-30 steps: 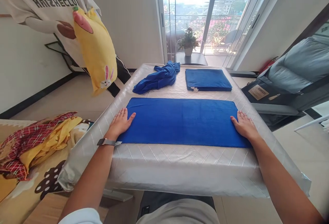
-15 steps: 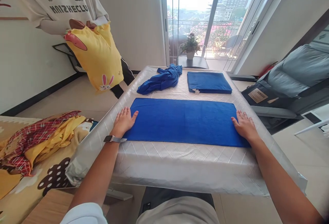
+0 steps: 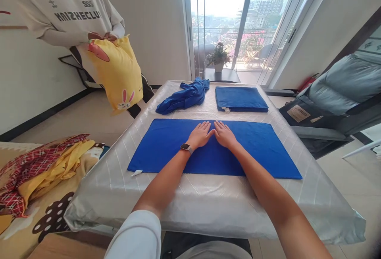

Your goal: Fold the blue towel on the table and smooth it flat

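A blue towel (image 3: 262, 148) lies flat as a long rectangle across the near part of the table, a small white tag at its near left corner. My left hand (image 3: 200, 135) rests palm down near the towel's middle, fingers stretched out, a watch on the wrist. Right beside it, my right hand (image 3: 225, 134) presses flat too, the thumbs nearly touching. Behind the towel, a stack of folded blue towels (image 3: 241, 98) sits toward the right. To the left of that stack lies a crumpled blue towel (image 3: 186, 97).
A silvery cloth covers the table (image 3: 110, 195). At the far left, a person (image 3: 80, 13) holds a yellow pillow (image 3: 122, 74). Plaid and yellow cloths (image 3: 50, 167) lie in a heap at lower left. A potted plant (image 3: 219, 58) stands on a chair; a grey padded chair (image 3: 330, 88) is at right.
Both hands have come inward from the towel's two ends to its middle. The view has shifted slightly. The other person's pillow has moved a little.
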Tool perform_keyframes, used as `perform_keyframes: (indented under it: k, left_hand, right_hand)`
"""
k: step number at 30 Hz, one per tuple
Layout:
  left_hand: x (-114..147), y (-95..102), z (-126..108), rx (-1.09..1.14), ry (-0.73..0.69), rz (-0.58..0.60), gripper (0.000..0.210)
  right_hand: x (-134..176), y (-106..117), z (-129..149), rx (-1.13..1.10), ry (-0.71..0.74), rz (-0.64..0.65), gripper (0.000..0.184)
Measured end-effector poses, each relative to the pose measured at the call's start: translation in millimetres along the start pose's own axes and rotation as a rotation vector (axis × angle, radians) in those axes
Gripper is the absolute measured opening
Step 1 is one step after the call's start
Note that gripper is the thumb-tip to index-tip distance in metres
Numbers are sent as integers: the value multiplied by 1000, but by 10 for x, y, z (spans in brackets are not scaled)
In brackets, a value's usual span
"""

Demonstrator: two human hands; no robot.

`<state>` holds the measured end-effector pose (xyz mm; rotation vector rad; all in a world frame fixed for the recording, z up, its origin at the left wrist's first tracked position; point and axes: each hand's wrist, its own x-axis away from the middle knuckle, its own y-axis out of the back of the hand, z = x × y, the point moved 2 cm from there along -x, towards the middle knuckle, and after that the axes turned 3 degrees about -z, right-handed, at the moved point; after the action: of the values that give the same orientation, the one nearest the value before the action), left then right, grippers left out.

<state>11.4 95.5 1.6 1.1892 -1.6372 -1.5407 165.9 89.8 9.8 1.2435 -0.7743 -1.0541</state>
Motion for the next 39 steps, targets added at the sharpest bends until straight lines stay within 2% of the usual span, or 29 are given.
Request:
perform_keyframes:
  k: [4, 9, 12, 16, 22, 24, 26, 30, 39]
  left_hand:
    - [34, -129, 59, 12, 15, 16, 74]
    - [20, -101, 137, 23, 45, 21, 79]
    - [32, -76, 304, 21, 100, 20, 81]
    - [166, 2, 801, 9, 229, 6, 82]
    - [571, 188, 1791, -28, 475, -5, 82]
    - [689, 221, 2045, -43, 533, -18, 83]
    - [767, 232, 2220, -53, 580, -29, 85]
    - [808, 229, 2336, -48, 622, -43, 88]
    - [798, 279, 2228, -41, 651, -28, 84]
  right_hand:
    - [-17, -142, -46, 26, -36, 27, 66]
    - [-26, -108, -65, 9, -60, 43, 68]
    - [-26, -75, -176, 11, -101, 53, 70]
    - [58, -9, -598, 45, -192, 55, 70]
    - [461, 200, -1661, 111, -402, 26, 73]
    - [593, 261, -1952, 117, -488, 3, 75]
    - [669, 293, -2127, 118, -537, -7, 76]
    - [673, 288, -2203, 120, -552, 11, 77]
    - [655, 291, -2202, 107, -552, 28, 78]
